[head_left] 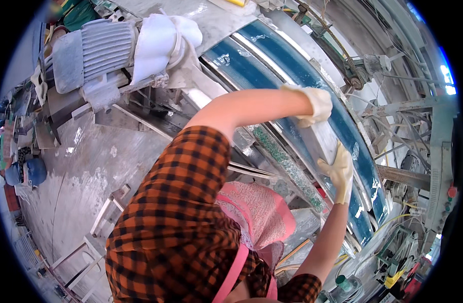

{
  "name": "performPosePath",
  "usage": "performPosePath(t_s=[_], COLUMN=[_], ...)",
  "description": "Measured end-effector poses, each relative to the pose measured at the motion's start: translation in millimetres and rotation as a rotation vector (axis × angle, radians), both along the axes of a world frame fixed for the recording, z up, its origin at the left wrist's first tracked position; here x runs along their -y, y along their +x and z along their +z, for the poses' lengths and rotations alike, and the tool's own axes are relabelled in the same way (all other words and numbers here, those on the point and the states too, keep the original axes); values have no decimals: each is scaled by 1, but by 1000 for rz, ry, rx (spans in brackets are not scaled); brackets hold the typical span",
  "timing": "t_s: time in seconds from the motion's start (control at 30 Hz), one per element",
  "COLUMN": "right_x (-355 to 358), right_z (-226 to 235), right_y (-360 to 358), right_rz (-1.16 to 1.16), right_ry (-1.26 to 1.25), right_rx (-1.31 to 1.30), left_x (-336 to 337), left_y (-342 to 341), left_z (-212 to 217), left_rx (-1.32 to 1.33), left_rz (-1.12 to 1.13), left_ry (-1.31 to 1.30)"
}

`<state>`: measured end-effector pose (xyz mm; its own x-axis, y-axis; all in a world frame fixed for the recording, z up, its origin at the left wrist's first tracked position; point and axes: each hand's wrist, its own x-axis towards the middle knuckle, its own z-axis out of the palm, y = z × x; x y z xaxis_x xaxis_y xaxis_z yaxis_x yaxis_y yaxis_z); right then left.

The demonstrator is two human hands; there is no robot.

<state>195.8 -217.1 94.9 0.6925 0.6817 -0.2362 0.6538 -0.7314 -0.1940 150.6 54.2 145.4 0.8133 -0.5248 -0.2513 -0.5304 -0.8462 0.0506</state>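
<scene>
A pale, flat rectangular slab [320, 140] lies over the blue belts of a long machine, between my two gloved hands. My left hand [315, 105], in a cream glove, reaches across and is closed over the slab's far end, its fingertips partly hidden. At the near end, my right hand [338, 171], also in a cream glove, grips the slab with the thumb on one side and the fingers along the other. Beneath and beside the slab run wide blue belts [350, 118] with wet, shiny patches.
A dusty finned motor [108, 48] with white cloth [158, 45] over its end stands at the left. Greenish crumbs fill a channel [287, 164] beside the belts. A grey control post [440, 177] rises at the right. A blue container [35, 171] sits far left.
</scene>
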Motion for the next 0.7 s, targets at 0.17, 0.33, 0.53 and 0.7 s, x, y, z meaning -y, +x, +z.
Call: performPosePath(t_s=[0.17, 0.33, 0.53, 0.7], right_x=[9, -4, 73, 105], right_z=[-13, 68, 255, 292], right_y=[6, 7, 11, 48], right_rz=[104, 171, -144, -136], right_ry=[2, 404, 796, 587], right_rx=[6, 296, 1084, 1459], left_x=[0, -23, 12, 13], left_y=[-31, -36, -25, -30], left_z=[-49, -82, -28, -29], left_rx=[254, 434, 244, 236], left_rz=[205, 173, 213, 226], left_ry=[-359, -441, -201, -184])
